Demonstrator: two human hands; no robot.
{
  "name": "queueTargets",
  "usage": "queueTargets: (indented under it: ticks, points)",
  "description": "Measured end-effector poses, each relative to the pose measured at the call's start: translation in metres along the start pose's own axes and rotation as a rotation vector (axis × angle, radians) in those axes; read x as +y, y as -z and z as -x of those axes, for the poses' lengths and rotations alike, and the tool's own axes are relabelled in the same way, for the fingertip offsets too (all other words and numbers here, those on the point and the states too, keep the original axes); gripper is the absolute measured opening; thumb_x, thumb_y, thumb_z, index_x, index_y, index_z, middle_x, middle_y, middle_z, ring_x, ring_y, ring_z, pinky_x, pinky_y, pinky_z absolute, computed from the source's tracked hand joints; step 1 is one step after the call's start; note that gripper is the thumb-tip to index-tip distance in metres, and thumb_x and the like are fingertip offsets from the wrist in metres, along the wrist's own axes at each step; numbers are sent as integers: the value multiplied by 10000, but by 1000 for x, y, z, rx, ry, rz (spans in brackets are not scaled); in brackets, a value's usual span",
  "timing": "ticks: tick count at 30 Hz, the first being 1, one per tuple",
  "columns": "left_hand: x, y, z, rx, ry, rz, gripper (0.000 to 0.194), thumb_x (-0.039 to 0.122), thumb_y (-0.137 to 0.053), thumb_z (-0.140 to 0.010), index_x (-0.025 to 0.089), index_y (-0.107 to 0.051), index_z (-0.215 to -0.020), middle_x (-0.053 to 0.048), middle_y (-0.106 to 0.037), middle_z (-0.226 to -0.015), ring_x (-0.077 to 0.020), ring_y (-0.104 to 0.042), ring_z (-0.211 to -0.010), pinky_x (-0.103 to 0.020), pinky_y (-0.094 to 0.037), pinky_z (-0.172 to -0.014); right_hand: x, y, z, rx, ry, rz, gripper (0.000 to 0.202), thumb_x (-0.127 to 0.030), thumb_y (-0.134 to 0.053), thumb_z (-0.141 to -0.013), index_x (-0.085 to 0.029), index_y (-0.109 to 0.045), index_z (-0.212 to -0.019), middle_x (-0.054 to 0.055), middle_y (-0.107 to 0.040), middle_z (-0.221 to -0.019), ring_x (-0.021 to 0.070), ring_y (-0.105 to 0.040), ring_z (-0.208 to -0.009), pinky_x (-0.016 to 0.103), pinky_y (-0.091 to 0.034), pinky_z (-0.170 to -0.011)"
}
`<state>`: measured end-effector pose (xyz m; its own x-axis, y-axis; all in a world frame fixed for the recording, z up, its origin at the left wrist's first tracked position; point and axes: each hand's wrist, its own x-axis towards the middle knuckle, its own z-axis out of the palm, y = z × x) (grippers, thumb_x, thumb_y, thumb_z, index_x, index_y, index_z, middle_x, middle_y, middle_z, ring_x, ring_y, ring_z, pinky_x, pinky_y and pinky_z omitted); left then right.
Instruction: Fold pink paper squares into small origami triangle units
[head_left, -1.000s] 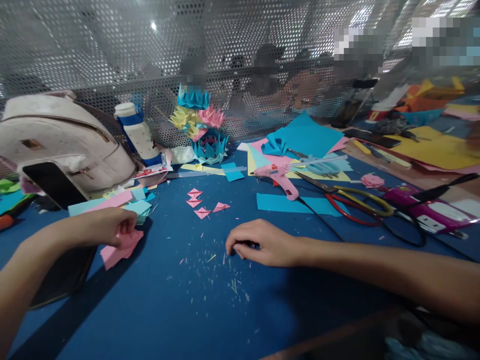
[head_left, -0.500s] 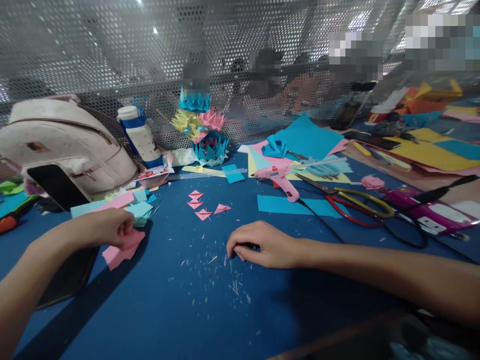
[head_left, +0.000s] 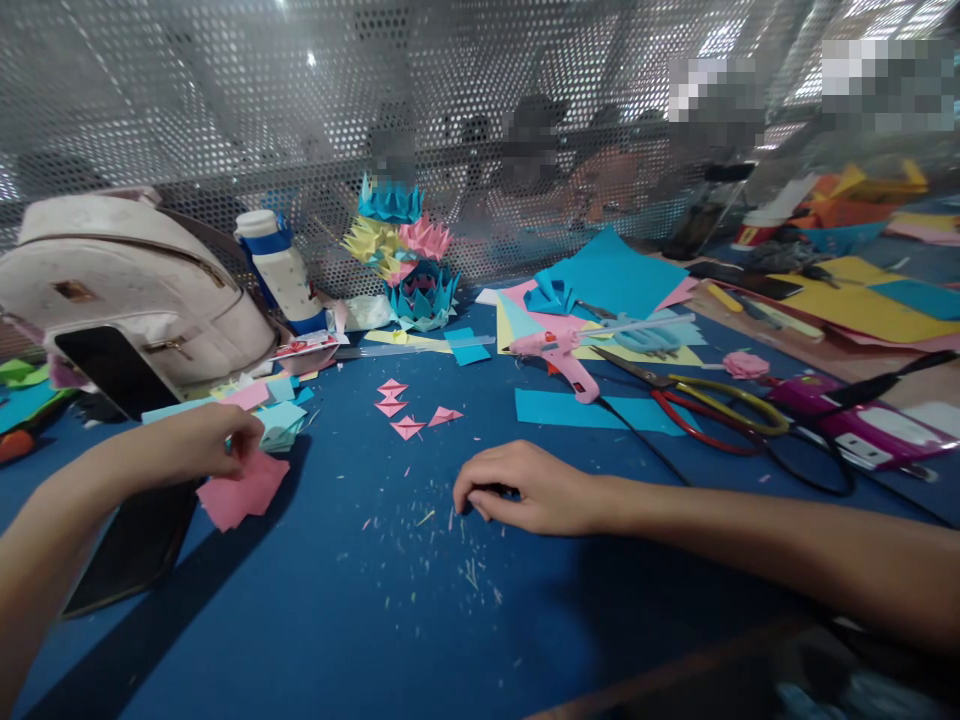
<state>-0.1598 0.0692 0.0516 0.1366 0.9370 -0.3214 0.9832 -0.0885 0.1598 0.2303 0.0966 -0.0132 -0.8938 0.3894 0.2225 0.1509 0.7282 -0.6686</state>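
Observation:
Pinched between the thumb and fingers of my left hand (head_left: 221,440) is the top edge of some pink paper squares (head_left: 247,492), which lie in a small overlapping stack. Light blue paper pieces (head_left: 281,427) are just beyond that hand. My right hand (head_left: 517,488) rests on the blue table, fingers loosely bent, with a gap between thumb and fingers and nothing visible in it. Several small folded pink paper triangles (head_left: 407,428) lie between and beyond the hands. Paper scraps (head_left: 471,574) are scattered over the table in front.
A pink glue gun (head_left: 555,358), scissors (head_left: 697,400) and a blue paper strip (head_left: 600,410) lie at the right. Paper lotus flowers (head_left: 422,295) stand at the back. On the left are a backpack (head_left: 135,280), a bottle (head_left: 281,275) and a dark phone (head_left: 139,550).
My left hand has shifted slightly left and back toward me. The pink paper under its fingers has slid a little and shows more of its face. My right hand is still.

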Motion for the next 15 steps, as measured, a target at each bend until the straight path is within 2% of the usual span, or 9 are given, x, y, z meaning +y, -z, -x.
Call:
queueTargets:
  ticks: [7,12,15]
  points:
    - [-5,8,-3,-47,7,14,141,164,-563,-703,170,-703,-692,35,-657,-681,-149,-576,-673,-180,-342,-630,-1,1,0,-3,-5,-8,229,-79,-480,-896,-174,-681,-950,-9,-687,-795,91,-619,-692,199,-427,-647]
    - [-14,8,-8,-93,48,5,131,204,-608,-701,172,-733,-713,14,-700,-724,-172,-604,-688,-201,-364,-635,-1,1,-1,-5,-12,-5,231,-76,-481,-891,-176,-681,-949,-3,-694,-815,94,-616,-693,198,-424,-640]
    - [-18,6,-9,-79,68,6,147,230,-611,-692,186,-750,-713,2,-713,-742,-189,-616,-711,-219,-382,-655,0,0,-1,-4,-9,0,228,-73,-486,-890,-173,-682,-951,-5,-696,-825,91,-617,-697,199,-428,-652]
